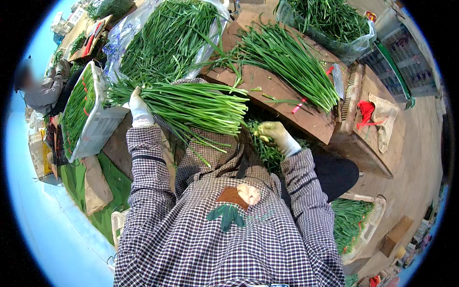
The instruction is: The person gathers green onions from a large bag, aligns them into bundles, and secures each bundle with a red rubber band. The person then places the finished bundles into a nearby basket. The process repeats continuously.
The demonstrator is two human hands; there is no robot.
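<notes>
My left hand (139, 106), in a white glove, grips a loose bunch of garlic chives (200, 106) near its leafy end. The bunch lies across my lap, its pale cut ends pointing right and a few stems drooping below. My right hand (274, 134), in a glove stained yellow-green, is apart from those cut ends. Its fingers are curled in, and I see nothing clear between them. Loose green leaves (270, 156) lie beneath it. On the brown board (235, 77) ahead rests another pile of chives (290, 64).
A plastic bag of chives (168, 39) lies ahead; another bag (330, 21) stands far right. Crates of tied bunches stand at left (96, 122) and lower right (373, 219). Red ties (365, 111) and a cloth lie on an upturned crate (380, 143). A person (46, 89) sits far left.
</notes>
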